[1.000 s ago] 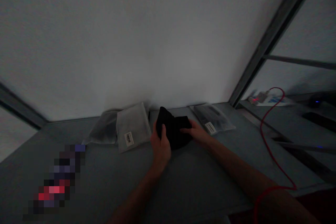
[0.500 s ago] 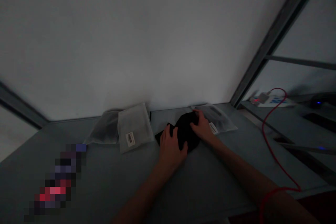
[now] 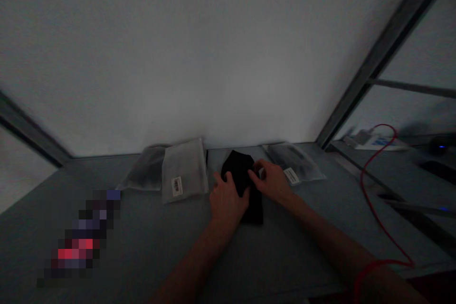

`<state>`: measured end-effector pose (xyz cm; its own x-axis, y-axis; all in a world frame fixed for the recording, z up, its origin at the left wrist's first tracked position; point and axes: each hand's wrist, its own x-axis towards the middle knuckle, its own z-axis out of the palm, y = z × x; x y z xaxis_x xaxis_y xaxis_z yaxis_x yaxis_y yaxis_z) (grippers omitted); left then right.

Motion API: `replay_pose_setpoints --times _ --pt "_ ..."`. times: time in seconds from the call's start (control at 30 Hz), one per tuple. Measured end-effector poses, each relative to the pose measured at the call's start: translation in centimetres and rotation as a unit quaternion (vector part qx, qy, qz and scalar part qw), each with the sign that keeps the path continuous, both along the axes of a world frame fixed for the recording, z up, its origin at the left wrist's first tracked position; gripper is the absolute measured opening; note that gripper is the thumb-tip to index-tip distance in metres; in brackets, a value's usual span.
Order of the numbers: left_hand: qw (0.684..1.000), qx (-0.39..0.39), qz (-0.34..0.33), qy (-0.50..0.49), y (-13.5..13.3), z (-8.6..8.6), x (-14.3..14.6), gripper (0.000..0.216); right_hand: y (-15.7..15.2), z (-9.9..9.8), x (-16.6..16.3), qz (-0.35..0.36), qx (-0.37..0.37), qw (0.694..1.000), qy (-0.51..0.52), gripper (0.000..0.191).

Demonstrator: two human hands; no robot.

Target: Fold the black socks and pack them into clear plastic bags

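Note:
A piece of folded black cloth [image 3: 239, 168] lies on the grey tabletop, with a straight-edged flap of it reaching towards me; what kind of article it is I cannot make out. My left hand [image 3: 228, 197] grips its left side, thumb and fingers curled over the fabric. At the right edge, the bent fingers and thumb of my right hand [image 3: 271, 180] pinch the cloth. Just beyond that hand is a clear plastic bag [image 3: 306, 164] with a white label and dark contents. To the left lies a frosted bag [image 3: 185, 171] with a barcode label, overlapping another bag [image 3: 146, 171] holding something dark.
A pale wall [image 3: 213, 57] rises behind the grey table [image 3: 142, 247]. A pixelated patch [image 3: 80, 240] covers something at the left. On the right, a red cable [image 3: 374, 209] runs from a small device across my right forearm, near a metal frame post [image 3: 370, 57].
The black cloth has turned, and its flap now points towards me instead of left. My left hand has shifted slightly left; my right hand has come down nearer me.

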<state>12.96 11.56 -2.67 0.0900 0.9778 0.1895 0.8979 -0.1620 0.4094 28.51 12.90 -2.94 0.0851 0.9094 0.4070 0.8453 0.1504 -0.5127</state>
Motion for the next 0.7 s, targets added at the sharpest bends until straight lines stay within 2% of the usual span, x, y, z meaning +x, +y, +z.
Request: replay_pose_setpoints --times 0.1,0.23,0.37,0.47,0.57,0.63,0.7 --pt "0.999 -0.002 -0.012 -0.039 0.3 0.0 0.1 0.039 -0.4 0.2 -0.4 0.038 -0.059 0.997 -0.043 0.028" --pt "0.984 0.025 -0.05 -0.171 0.7 0.0 0.1 0.025 0.2 -0.1 0.6 0.109 -0.077 0.991 0.022 0.039" --pt "0.979 0.03 -0.061 -0.192 0.9 -0.2 -0.1 0.04 1.0 -0.9 2.0 0.115 -0.078 0.99 0.014 0.054" --pt "0.983 0.004 -0.077 -0.166 1.1 -0.5 -0.2 0.054 1.0 -1.1 2.3 0.117 -0.054 0.991 -0.037 0.063" --pt "0.984 -0.029 -0.098 -0.148 1.5 -0.9 -0.5 0.066 0.7 -0.8 2.2 0.112 -0.07 0.989 -0.064 0.069" --pt "0.983 -0.044 -0.103 -0.144 1.8 -1.1 -0.7 0.068 0.6 -0.6 2.1 0.097 -0.085 0.989 -0.073 0.069" --pt "0.984 -0.047 -0.101 -0.137 2.0 -1.1 -0.9 0.066 0.5 -0.5 2.1 0.077 -0.089 0.989 -0.093 0.06"
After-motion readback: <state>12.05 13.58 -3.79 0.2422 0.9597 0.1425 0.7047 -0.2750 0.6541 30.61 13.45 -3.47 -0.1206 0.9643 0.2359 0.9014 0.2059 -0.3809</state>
